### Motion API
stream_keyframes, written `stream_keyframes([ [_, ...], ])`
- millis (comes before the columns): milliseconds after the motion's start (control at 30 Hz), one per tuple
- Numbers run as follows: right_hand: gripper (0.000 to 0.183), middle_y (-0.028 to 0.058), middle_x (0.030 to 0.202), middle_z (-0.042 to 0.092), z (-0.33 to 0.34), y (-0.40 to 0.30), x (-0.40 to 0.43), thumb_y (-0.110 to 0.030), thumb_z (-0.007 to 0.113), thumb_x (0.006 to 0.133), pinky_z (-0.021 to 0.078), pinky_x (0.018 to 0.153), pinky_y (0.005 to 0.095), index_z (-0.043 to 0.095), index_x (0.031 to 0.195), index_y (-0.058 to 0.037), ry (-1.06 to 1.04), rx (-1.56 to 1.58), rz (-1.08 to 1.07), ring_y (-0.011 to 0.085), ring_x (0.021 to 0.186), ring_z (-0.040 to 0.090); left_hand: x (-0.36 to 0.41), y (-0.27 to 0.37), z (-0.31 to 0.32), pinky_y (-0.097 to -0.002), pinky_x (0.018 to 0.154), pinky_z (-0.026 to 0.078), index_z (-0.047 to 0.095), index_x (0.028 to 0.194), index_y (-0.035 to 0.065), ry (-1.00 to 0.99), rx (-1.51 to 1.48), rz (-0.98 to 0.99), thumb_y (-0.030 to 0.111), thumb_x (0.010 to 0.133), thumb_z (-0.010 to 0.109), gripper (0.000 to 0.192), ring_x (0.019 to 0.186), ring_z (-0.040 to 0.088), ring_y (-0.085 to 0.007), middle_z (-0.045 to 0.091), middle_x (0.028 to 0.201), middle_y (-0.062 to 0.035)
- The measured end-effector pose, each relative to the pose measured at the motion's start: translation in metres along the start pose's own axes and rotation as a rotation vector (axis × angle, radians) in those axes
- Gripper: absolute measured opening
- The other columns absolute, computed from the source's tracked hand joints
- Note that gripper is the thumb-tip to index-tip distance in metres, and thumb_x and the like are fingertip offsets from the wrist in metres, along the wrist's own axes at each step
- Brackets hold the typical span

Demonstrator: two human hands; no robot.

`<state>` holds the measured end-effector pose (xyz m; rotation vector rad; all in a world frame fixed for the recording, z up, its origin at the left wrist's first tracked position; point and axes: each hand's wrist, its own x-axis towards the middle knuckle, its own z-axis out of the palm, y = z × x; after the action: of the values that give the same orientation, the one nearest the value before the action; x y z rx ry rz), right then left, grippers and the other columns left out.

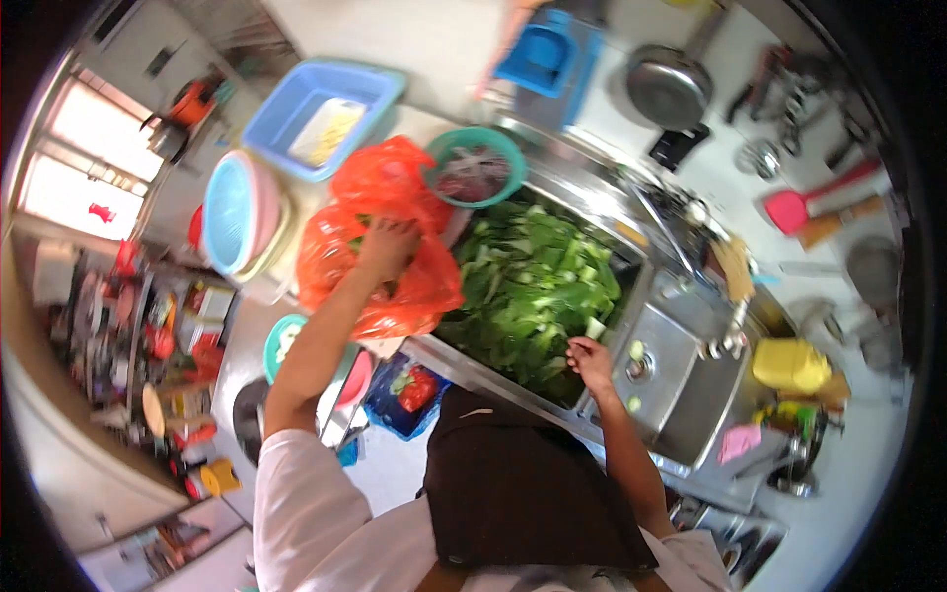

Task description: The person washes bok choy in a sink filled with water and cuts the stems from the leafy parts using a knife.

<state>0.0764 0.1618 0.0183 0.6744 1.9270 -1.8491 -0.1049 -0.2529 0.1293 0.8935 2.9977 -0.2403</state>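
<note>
My left hand [390, 248] reaches into the mouth of a red plastic bag [425, 292], where bits of green leaf show around it. Its fingers are blurred, so I cannot tell if they grip anything. Leafy greens [536, 288] heap up in the left basin of a stainless steel double sink [681, 325]. At that heap's lower right corner, my right hand [592, 364] has its fingers curled. A pale stem end [595, 328] lies just beyond those fingers; whether they hold something is unclear.
A green basin [518, 148] holding a plastic-wrapped dark item stands behind the bag. At the back left are a blue tub [277, 122] and stacked colanders [229, 211]. The faucet [729, 344] reaches over the right basin. Below the counter sits a blue-lined bin [392, 422].
</note>
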Motion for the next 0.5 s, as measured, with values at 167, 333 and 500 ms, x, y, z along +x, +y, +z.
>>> stream_keyframes([
  [167,0.014,0.0048,0.074,0.065,-0.037,0.009,0.044,-0.012,0.058,0.084,0.0453,0.053,0.0257,0.066,0.092,-0.0043,0.279,-0.087,-0.072,0.0111,0.06,0.058,-0.003,-0.012,-0.023,-0.0407,0.096,0.033,0.057,0.114,0.0109,-0.113,-0.173,0.004,0.018,0.071,0.061,0.043,0.106,0.052,-0.0243,0.056,0.115,-0.0084],
  [333,0.021,0.0194,0.094,0.065,-0.058,-0.043,0.123,-0.018,0.055,0.082,0.0487,0.081,0.0416,0.065,0.098,-0.0079,0.547,-0.587,-0.21,0.0351,0.09,0.062,-0.011,-0.008,-0.018,-0.0415,0.1,0.031,0.052,0.119,0.0072,-0.15,-0.107,-0.031,0.016,0.074,0.06,0.047,0.103,0.055,-0.0261,0.056,0.113,-0.011],
  [500,0.039,0.022,0.099,0.061,-0.097,-0.108,0.197,-0.02,0.051,0.078,0.0461,0.084,0.0443,0.054,0.112,-0.0019,0.528,-1.058,-0.309,0.0388,0.092,0.059,0.028,0.0,-0.026,-0.041,0.103,0.028,0.049,0.119,0.0059,-0.367,-0.061,0.052,0.018,0.071,0.064,0.052,0.11,0.052,-0.0253,0.055,0.115,-0.0118],
])
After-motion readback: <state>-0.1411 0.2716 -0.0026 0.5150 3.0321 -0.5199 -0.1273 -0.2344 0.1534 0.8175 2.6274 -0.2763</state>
